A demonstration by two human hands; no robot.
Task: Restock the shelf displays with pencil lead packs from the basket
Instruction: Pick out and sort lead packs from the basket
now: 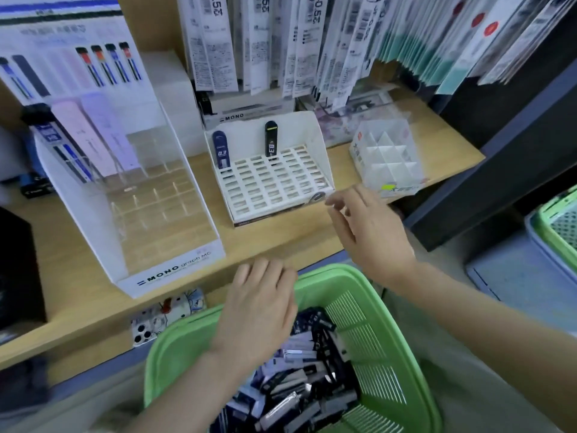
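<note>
A green basket (374, 307) at the bottom holds several dark and pale pencil lead packs (299, 389). On the wooden shelf stands a white slotted display tray (271, 182) with a blue 0.3 pack (221, 150) and a black pack (271, 143) upright in its back row. My left hand (259, 310) hovers over the basket's far edge, fingers relaxed, holding nothing. My right hand (368, 232) is raised beside the tray's front right corner, fingers loosely spread and empty.
A clear MONO graph display (150, 214) with pastel and blue packs at its back stands left of the tray. A clear divided box (387, 157) sits to the right. Packaged refills (281, 42) hang above. Another green basket (559, 226) sits far right.
</note>
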